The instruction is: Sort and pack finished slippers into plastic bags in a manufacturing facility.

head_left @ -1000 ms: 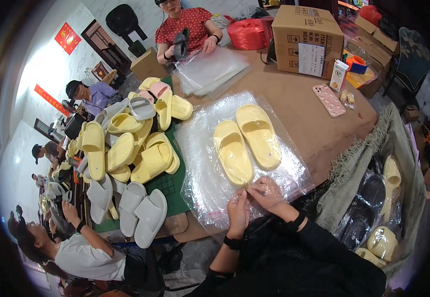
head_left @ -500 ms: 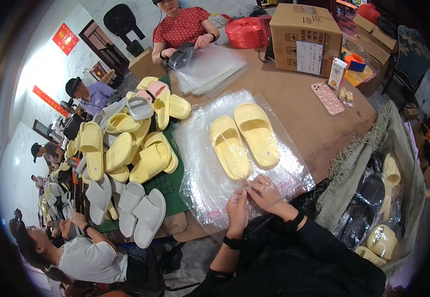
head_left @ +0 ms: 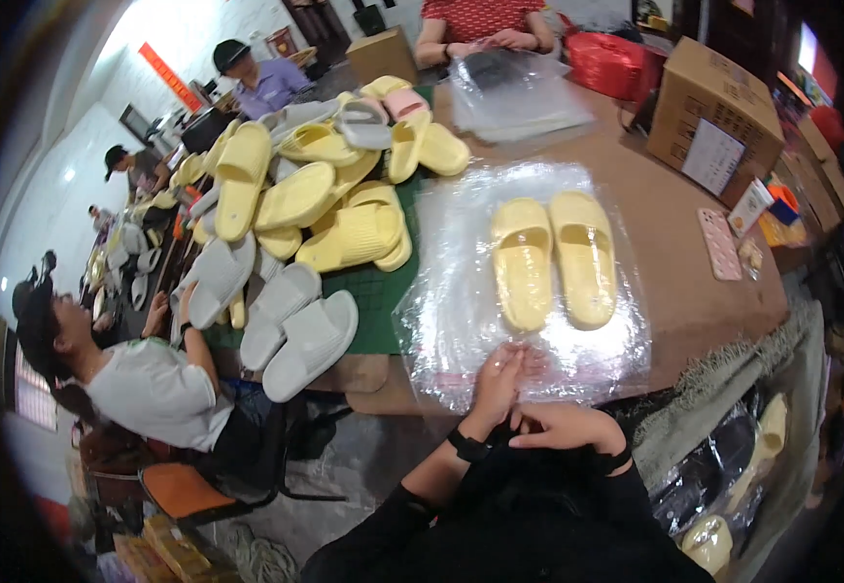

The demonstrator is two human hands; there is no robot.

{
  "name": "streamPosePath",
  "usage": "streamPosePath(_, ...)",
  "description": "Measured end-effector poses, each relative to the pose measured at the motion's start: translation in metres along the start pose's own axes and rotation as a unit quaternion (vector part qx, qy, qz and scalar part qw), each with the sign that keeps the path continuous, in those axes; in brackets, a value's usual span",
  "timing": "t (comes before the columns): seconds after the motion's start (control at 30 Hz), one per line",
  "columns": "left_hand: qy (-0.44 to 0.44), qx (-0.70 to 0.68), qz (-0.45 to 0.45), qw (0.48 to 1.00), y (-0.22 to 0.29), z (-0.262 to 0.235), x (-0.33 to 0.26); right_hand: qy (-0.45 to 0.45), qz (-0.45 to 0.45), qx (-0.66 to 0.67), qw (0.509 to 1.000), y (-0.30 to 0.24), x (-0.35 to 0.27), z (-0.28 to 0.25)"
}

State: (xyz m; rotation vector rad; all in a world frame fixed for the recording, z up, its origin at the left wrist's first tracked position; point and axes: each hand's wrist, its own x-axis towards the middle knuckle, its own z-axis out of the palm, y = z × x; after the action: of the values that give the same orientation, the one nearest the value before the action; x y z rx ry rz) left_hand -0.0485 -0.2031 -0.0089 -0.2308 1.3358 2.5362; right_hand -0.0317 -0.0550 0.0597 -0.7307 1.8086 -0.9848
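Fingers (head_left: 514, 361) of the left hand (head_left: 499, 381) lie flat and close together on the near edge of a clear plastic bag (head_left: 461, 291), pressing it onto the brown table (head_left: 665, 262). That hand is not gripping anything. Next to it, the right hand (head_left: 563, 426) sits lower, just off the table edge, with its fingers loosely curled, and I cannot tell if it holds something. Both wrists wear dark bands and the sleeves are black. Two yellow slippers (head_left: 553, 257) lie side by side on the clear plastic bag, in the middle of it, a little way beyond the hands. To the left of the bag is a green mat (head_left: 378, 291) with a big heap of yellow slippers (head_left: 315, 194) on it, and some grey slippers (head_left: 286, 321) lie nearer the table's edge. A pink slipper (head_left: 404, 101) sits at the far end of the heap. Across the table, a person in a red top (head_left: 480, 17) has both hands by a stack of clear bags (head_left: 519, 92). A cardboard box (head_left: 718, 121) stands on the right side of the table, and a pink phone (head_left: 719, 243) lies near it. Another person in a white shirt (head_left: 155, 394) sits on the left, reaching toward the grey slippers.
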Motion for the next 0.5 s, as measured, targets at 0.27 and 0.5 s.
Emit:
streamPosePath(0.27, -0.007, 0.007, 0.028, 1.0, -0.002, 0.002, 0.0, 0.09, -0.125, 0.252, 0.955, 0.003, 0.002, 0.009)
streamPosePath(0.5, -0.008, 0.048, 0.053, 0.997, -0.014, -0.007, -0.002, 0.282, -0.159, 0.319, 0.891, -0.002, -0.004, 0.004)
